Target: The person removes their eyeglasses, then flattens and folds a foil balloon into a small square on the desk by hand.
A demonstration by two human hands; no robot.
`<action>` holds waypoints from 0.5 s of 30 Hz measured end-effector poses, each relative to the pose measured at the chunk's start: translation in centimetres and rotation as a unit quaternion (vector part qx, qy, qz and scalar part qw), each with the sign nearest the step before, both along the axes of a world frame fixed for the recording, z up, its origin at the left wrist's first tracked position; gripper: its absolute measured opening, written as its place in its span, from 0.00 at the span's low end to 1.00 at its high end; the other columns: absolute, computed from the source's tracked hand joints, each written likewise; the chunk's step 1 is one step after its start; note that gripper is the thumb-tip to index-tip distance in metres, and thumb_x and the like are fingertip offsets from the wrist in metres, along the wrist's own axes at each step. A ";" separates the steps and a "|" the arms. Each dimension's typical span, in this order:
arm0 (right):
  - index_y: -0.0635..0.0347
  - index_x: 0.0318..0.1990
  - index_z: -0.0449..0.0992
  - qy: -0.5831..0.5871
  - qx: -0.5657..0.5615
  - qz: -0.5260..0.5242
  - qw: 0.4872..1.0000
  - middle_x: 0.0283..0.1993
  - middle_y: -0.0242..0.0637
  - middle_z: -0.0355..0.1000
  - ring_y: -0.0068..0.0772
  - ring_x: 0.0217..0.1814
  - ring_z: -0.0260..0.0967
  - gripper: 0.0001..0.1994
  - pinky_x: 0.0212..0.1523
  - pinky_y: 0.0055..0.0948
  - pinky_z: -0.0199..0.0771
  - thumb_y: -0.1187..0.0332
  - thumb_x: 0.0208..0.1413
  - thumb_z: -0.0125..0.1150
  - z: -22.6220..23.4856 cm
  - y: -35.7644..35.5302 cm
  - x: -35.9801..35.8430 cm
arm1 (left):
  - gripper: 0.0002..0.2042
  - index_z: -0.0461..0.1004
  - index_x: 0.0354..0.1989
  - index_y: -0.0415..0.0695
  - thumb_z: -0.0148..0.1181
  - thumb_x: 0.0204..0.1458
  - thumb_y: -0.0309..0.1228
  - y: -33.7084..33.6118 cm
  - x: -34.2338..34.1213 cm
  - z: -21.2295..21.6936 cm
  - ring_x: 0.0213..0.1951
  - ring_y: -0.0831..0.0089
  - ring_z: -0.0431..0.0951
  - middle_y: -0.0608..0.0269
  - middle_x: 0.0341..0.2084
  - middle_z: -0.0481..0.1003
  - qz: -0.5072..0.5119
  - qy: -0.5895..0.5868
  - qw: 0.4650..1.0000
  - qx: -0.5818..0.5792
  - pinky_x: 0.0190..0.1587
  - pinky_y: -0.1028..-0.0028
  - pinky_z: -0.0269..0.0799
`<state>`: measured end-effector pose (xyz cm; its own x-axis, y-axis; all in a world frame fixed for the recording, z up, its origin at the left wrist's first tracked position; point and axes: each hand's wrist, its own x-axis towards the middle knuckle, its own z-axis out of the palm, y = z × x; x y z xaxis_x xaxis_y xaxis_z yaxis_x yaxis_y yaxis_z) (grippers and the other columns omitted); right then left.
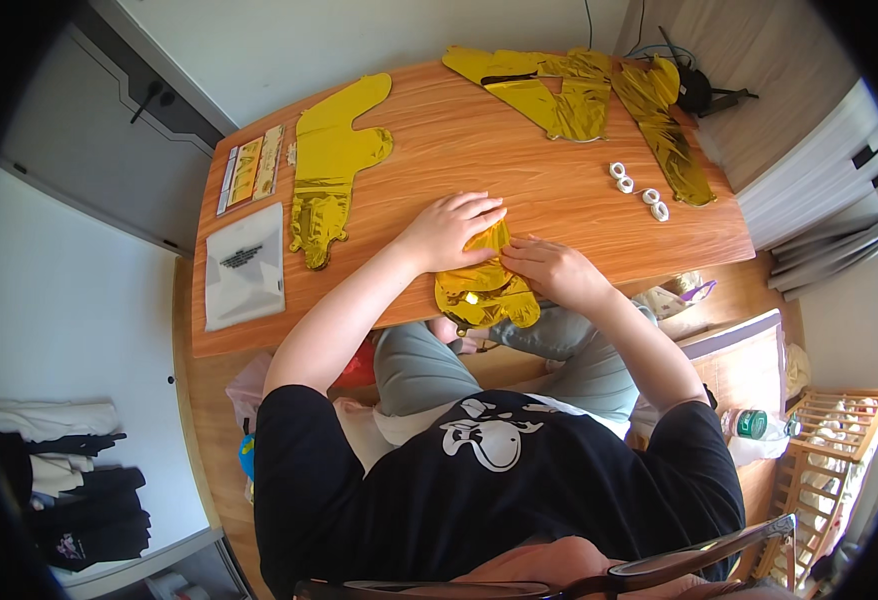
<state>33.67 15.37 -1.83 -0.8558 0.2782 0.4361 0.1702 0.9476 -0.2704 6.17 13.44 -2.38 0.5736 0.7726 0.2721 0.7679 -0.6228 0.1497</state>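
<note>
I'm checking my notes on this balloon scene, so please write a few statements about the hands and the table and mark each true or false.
1. Both hands rest on a crumpled gold foil balloon at the near table edge. True: the left hand presses flat on it and the right hand is at its right side.
2. A flat gold foil balloon lies to the left of the hands. True.
3. The white plastic bag sits at the table's right end. False: it lies at the left end.
4. The wooden table holds only one balloon. False: more gold foil pieces lie at the far edge.
5. Small white rings lie right of the hands. True.
</note>
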 end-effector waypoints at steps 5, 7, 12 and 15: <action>0.62 0.52 0.81 0.000 0.012 0.017 1.000 0.54 0.41 0.80 0.44 0.61 0.76 0.21 0.64 0.39 0.77 0.75 0.46 0.67 1.0 0.1 0.0 | 0.40 0.68 0.71 0.49 0.69 0.52 0.54 0.0 -0.1 0.2 0.72 0.58 0.63 0.61 0.71 0.66 -0.005 -0.005 1.000 -0.018 0.72 0.57 0.60; 0.62 0.50 0.81 -0.003 0.004 0.026 1.000 0.52 0.40 0.80 0.43 0.60 0.76 0.21 0.62 0.38 0.78 0.75 0.45 0.67 1.3 0.2 -0.1 | 0.42 0.68 0.71 0.49 0.71 0.49 0.56 0.0 -0.2 0.2 0.72 0.57 0.62 0.61 0.71 0.65 -0.006 -0.006 1.000 -0.025 0.72 0.56 0.60; 0.62 0.49 0.81 -0.004 0.015 0.032 0.999 0.51 0.39 0.80 0.43 0.60 0.76 0.20 0.61 0.38 0.78 0.75 0.45 0.67 1.4 0.5 -0.4 | 0.47 0.68 0.71 0.49 0.73 0.42 0.60 -0.3 0.0 0.8 0.73 0.56 0.62 0.60 0.71 0.65 -0.001 -0.001 0.999 -0.033 0.73 0.56 0.60; 0.62 0.49 0.81 -0.001 0.017 0.031 0.999 0.51 0.39 0.80 0.43 0.60 0.76 0.19 0.61 0.38 0.78 0.75 0.45 0.67 1.1 0.4 -0.3 | 0.51 0.68 0.71 0.47 0.74 0.38 0.63 -0.4 0.1 1.3 0.73 0.55 0.61 0.58 0.72 0.65 -0.001 0.003 0.999 -0.042 0.73 0.56 0.59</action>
<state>33.42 15.80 -0.72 -0.8722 0.2092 0.4422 0.1112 0.9650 -0.2374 6.30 13.04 -1.08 0.5770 0.7910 0.2034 0.7675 -0.6103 0.1961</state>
